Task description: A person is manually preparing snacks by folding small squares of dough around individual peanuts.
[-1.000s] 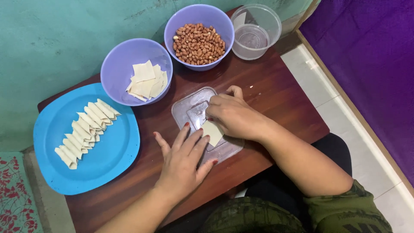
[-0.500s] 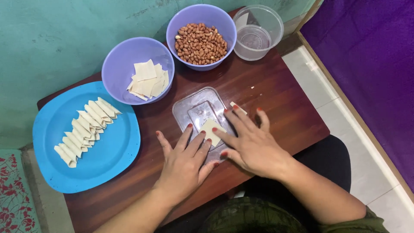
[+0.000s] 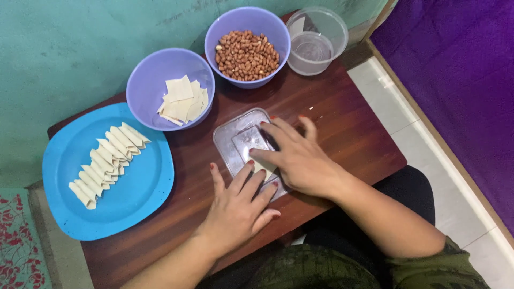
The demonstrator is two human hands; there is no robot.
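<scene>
Both hands lie on a clear plastic lid (image 3: 235,140) that rests flat near the middle of a dark brown wooden table (image 3: 342,126). The left hand (image 3: 238,206) lies palm down with its fingers spread and nearly straight, the fingertips resting on the lid's near edge; it grips nothing. The right hand (image 3: 297,155) lies at about two o'clock from the left one, also palm down and opened out flat, its fingers reaching to about ten o'clock across the lid and pressing on a pale square dough wrapper (image 3: 262,167), of which only a small strip shows between the two hands; whether any finger curls under the wrapper cannot be told. At about ten o'clock from the lid stands a lilac plastic bowl (image 3: 147,88) with a loose heap of flat square wrappers (image 3: 181,101) inside. At twelve o'clock from the lid a second lilac bowl (image 3: 235,27) is filled with peanuts (image 3: 246,53), and just beside it, at its three o'clock, stands a clear round plastic tub (image 3: 321,37) with what looks like a little water. At nine o'clock from the lid, well apart from the hands, a blue plate (image 3: 139,192) carries a slanting row of rolled wrappers (image 3: 104,160), overlapping one another.
</scene>
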